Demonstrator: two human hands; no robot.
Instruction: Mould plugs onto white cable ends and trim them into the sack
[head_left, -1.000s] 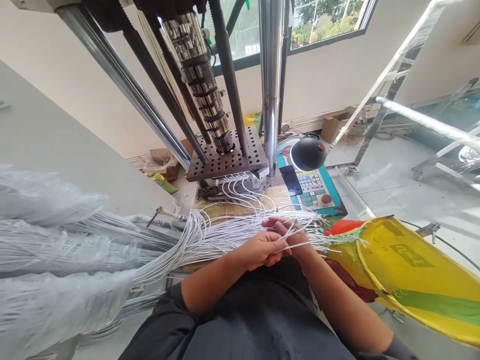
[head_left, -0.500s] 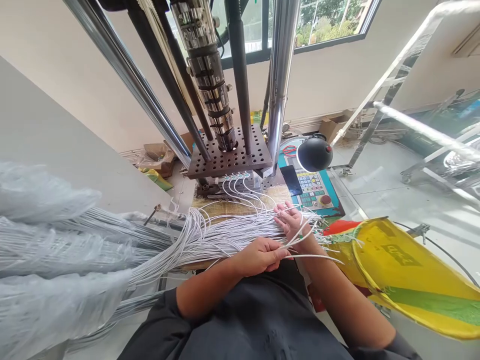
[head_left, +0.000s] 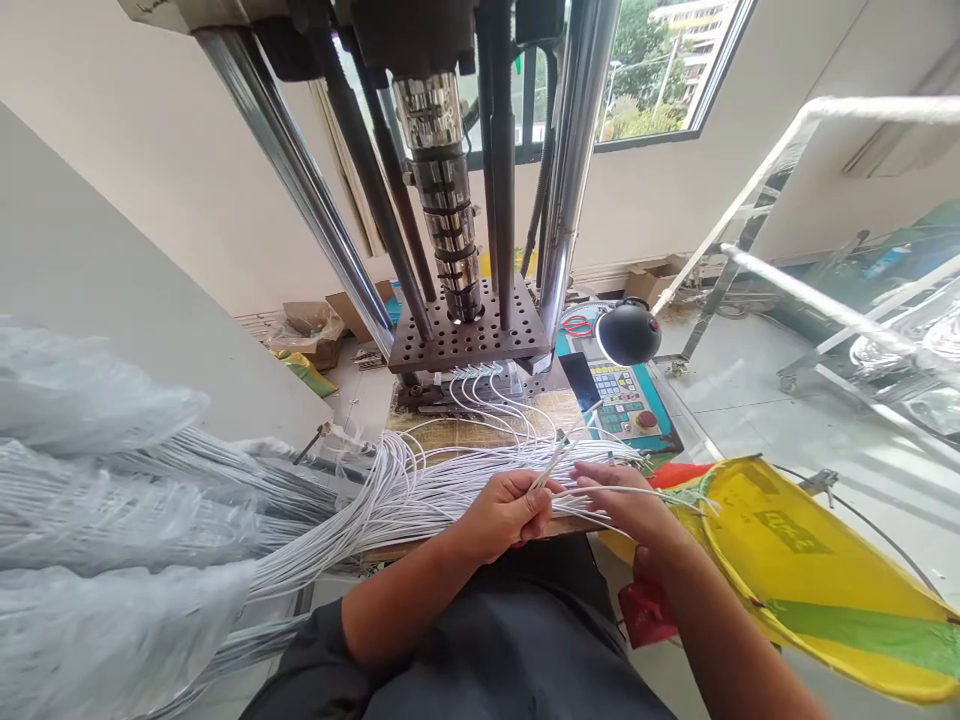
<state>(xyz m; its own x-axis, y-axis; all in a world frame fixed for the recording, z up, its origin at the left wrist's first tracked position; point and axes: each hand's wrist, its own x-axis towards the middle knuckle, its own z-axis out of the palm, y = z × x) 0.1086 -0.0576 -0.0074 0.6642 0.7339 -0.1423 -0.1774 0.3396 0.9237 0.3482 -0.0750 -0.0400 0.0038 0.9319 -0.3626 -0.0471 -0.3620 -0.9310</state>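
My left hand [head_left: 511, 517] is closed around a few white cables [head_left: 550, 468], whose ends stick up and to the right. My right hand [head_left: 619, 497] lies just right of it, fingers stretched toward the left hand, beside a white cable that crosses in front of it; I see nothing gripped in it. Behind both hands a thick bundle of white cables [head_left: 442, 487] lies across the bench. Several cables run from the bundle up to connectors [head_left: 478, 371] under the perforated metal plate [head_left: 469, 335] of the press.
At the right are a control panel [head_left: 626, 400], a black lamp [head_left: 628, 333] and a yellow bag [head_left: 795, 530]. Plastic-wrapped cable bundles [head_left: 112, 520] fill the left side. A white-wrapped frame [head_left: 810, 280] stands at the far right.
My left hand has moved slightly left and down, with the cable ends now pointing up. My right hand has come down from the bundle toward it. The camera view has tilted upward.
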